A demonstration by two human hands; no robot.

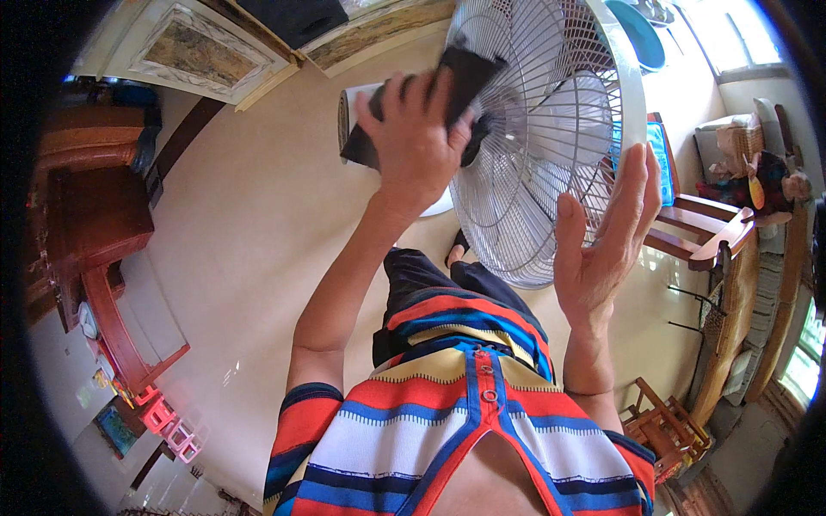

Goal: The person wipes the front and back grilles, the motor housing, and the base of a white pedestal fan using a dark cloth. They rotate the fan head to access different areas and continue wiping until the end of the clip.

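In front of me stands an electric fan (516,148) with a wire cage and a pale outer rim. My left hand (416,129) grips a dark cloth (468,80) at the rear of the cage, near the fan's hub. The cloth sticks out on both sides of the fingers, which are slightly blurred. My right hand (606,238) is raised at the fan's rim, palm towards the cage, thumb apart from the fingers. It holds nothing visible; whether it touches the rim is hard to tell. Part of the fan's motor housing (352,116) is hidden behind the left hand.
A wooden chair (703,232) stands right of the fan, with a blue item (661,161) on it. Dark wooden furniture (97,213) is at the left. Pink plastic stools (168,426) are at lower left, and a small wooden seat (671,432) at lower right.
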